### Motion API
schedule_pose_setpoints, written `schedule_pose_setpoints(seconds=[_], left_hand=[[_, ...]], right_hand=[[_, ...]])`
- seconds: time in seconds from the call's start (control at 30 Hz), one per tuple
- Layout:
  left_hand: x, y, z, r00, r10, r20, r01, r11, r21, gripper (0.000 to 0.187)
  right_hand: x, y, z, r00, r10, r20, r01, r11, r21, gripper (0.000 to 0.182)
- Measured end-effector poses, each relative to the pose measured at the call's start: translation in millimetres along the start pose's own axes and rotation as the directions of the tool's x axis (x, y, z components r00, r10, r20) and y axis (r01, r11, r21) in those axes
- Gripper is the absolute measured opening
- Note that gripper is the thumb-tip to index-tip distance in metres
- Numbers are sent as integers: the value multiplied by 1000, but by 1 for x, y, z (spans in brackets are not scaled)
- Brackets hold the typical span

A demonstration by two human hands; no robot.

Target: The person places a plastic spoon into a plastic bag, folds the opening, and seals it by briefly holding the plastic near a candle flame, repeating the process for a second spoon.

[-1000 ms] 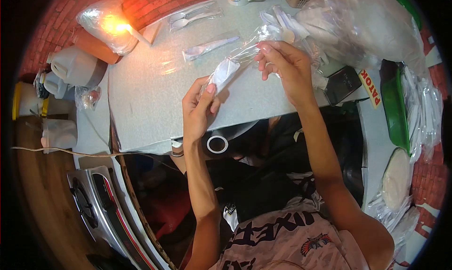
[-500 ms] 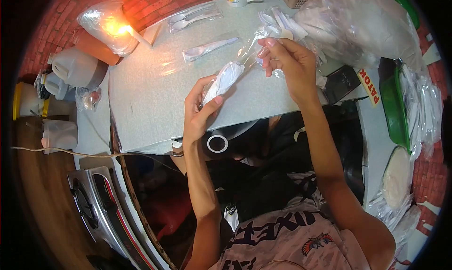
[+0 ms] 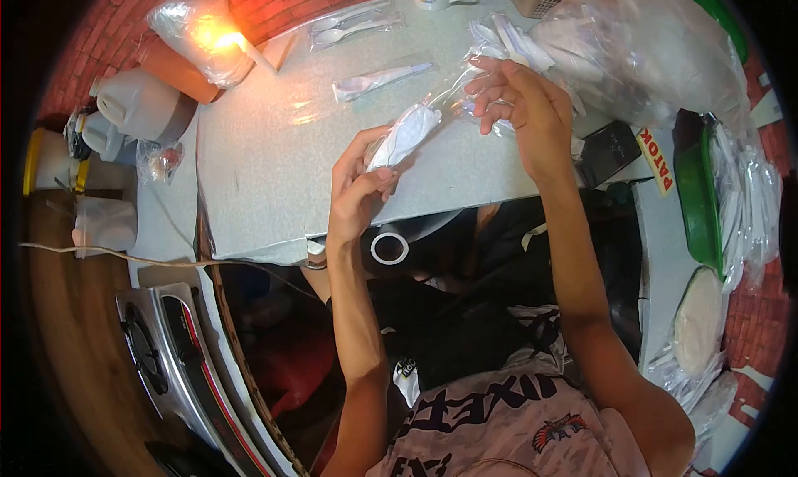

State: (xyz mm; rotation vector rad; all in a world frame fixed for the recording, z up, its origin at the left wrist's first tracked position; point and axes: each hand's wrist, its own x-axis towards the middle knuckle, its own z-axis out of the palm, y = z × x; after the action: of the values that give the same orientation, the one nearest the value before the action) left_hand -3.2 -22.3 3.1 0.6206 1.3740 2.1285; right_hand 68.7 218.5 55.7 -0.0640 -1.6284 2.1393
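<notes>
1. The fingers of the left hand are closed in a pinch on the lower end of a clear plastic sleeve, where a folded white napkin sits inside it.
2. The fingers of the right hand are curled shut on the upper, open end of the same sleeve, so that it is stretched slantwise between both hands, held just above the middle of the grey bench.
3. The sleeve is judged thin, light, slippery and easily crumpled; the napkin is soft and gives little stiffness. Whether cutlery lies inside cannot be told.
4. A firm hold is best taken over the padded napkin end, while the empty film end is gripped only by its edge.
5. A sealed packet with a plastic spoon lies further toward the far edge, and another cutlery packet lies beyond it.
6. At the far left corner a lit candle is seen beside a plastic-wrapped bundle.
7. Along the right edge a large bag of plastic cutlery and a dark phone are found.
</notes>
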Motion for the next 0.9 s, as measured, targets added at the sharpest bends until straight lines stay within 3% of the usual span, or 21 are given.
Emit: schedule_pose_setpoints(seconds=[0.3,0.4,0.47,0.5,0.57,0.6,0.67,0.73,0.9], left_hand=[[0,0,0,1000,19,25,-19,1000,-14,64],[1,-3,-4,1000,6,22,-5,998,-68,62],[3,-3,-6,999,6,37,-1,992,-128,60],[3,-3,-4,1000,-9,16,11,991,-135,57],[5,-4,-2,1000,-26,-12,24,990,-141,55],[5,-5,-2,999,-26,-26,23,993,-115,54],[3,-5,0,999,-35,-41,31,996,-87,53],[4,-2,6,992,-30,-123,27,999,-20,52],[6,-9,4,992,-27,-122,28,1000,4,35]], right_hand=[[-5,5,4,999,-21,-25,20,998,-59,38],[-16,16,18,991,-16,-131,17,1000,6,31],[-32,35,29,947,-69,-315,54,997,-57,31],[-42,41,34,948,-67,-310,52,997,-56,31],[-58,51,44,995,3,-103,-22,982,-189,26],[-59,53,51,995,10,-102,-29,982,-185,26],[-61,52,64,993,-110,43,118,904,-412,16],[-58,51,70,994,-95,51,107,904,-413,13],[-53,53,70,983,-151,102,181,868,-462,9]])
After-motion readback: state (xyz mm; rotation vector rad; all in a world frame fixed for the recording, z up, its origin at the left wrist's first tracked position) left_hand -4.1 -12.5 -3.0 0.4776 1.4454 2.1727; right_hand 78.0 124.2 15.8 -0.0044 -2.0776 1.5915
